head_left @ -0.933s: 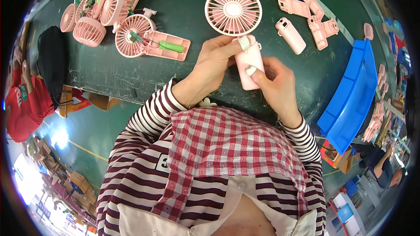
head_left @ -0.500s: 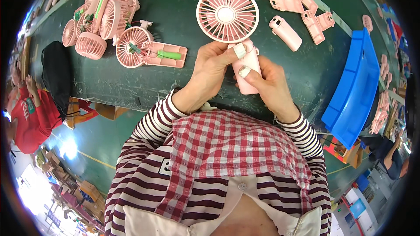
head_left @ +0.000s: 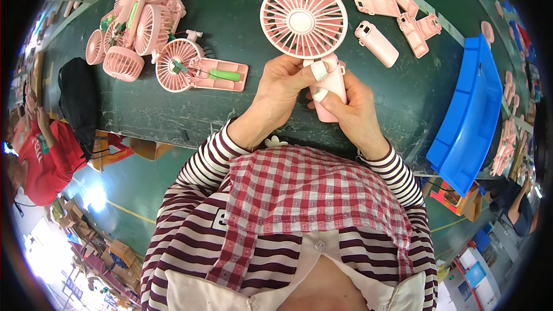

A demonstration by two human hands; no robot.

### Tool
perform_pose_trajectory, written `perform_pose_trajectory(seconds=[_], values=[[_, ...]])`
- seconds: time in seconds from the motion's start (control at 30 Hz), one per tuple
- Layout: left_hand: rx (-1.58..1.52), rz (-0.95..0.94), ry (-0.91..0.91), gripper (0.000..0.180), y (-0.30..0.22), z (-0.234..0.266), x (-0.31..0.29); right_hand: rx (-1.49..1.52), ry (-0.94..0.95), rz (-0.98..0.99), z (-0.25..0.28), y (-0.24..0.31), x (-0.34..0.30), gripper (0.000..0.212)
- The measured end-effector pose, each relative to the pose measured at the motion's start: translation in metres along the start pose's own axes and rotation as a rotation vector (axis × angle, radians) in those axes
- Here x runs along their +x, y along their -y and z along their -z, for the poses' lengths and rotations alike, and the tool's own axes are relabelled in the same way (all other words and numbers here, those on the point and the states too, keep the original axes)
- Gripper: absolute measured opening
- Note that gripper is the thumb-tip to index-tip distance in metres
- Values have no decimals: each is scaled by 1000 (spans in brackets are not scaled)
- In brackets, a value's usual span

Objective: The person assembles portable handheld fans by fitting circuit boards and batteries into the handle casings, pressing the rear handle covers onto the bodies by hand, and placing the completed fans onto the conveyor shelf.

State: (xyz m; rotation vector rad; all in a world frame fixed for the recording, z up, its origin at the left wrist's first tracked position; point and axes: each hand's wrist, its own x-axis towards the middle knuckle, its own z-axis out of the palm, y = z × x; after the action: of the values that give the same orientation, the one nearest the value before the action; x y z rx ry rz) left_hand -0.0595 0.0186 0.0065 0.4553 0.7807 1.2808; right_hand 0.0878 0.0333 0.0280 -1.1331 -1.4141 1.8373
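Observation:
Both my hands grip a pink handheld fan (head_left: 300, 22) above the near part of the table, its round grille pointing away from me. My left hand (head_left: 281, 83) is closed round the neck and upper handle, its wrapped thumb lying on the front. Lower on the handle (head_left: 327, 114), my right hand (head_left: 354, 105) is closed too, with its thumb pressed on the front face. The fingers behind the handle are partly hidden. Left of my hands lies an opened fan (head_left: 180, 64), its green cylinder and wiring exposed.
A heap of pink fan parts (head_left: 138, 20) lies at the far left. Several loose handle shells (head_left: 377, 4) lie at the far right, near a closed pink handle piece (head_left: 377, 44). A blue tray (head_left: 466, 118) stands at the table's right edge. A person in red (head_left: 55, 158) is at left.
The fan's head has tilted slightly and appears a little larger, shifted right. Both hands keep their hold, with only small movement. The whole view has shifted slightly.

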Motion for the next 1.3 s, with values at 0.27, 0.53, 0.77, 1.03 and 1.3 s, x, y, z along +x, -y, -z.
perform_pose_trajectory(seconds=[0.27,0.53,0.77,1.03,1.3], values=[[32,-38,70,30,6,0,-4,-115,-79,-65,-4,2,-3,32],[128,-98,-26,27,5,-5,8,-105,-108,-63,-1,3,11,29],[194,-91,-174,36,3,3,21,167,-50,-105,29,23,43,33],[587,-157,-183,22,19,7,18,-751,-599,277,137,68,160,37],[939,-527,-251,13,33,8,28,-1320,-823,279,157,87,263,43]])
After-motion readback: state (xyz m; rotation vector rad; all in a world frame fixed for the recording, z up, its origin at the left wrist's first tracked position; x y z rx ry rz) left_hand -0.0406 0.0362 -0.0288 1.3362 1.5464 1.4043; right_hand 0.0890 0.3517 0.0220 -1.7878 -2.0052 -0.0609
